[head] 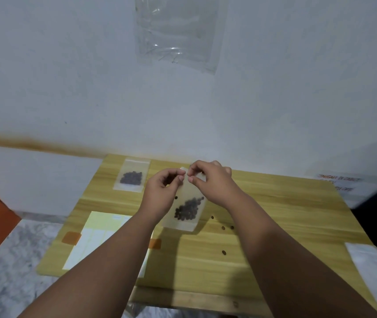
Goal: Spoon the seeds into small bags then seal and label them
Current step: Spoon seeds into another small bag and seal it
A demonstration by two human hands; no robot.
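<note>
Wooden table [274,226], pale grain, holds everything. Label sheet [95,239] lies near-left, partly under my left forearm. Filled bag [132,177] lies flat at the back-left edge, apart from my hands.

The small bag [189,193] I'm working on is mid-table, held roughly upright and tilted a bit. Its lower edge is close to the tabletop; I can't tell if it touches. My left hand [160,193] and right hand [215,180] both pinch its top edge, thumb against forefinger, tips almost meeting. The seeds [188,208] are pooled low in the bag, well below my fingers.

Step looks like sealing. To do it well:
- Keep the mouth up so nothing rolls into the strip.
- Press from one end across to the other, not in the middle only.
- Squeeze the air out first.
- Check that no seed sits in the closure.

Loose seeds [223,228] are scattered on the wood just right of the bag and want collecting afterwards.
</note>
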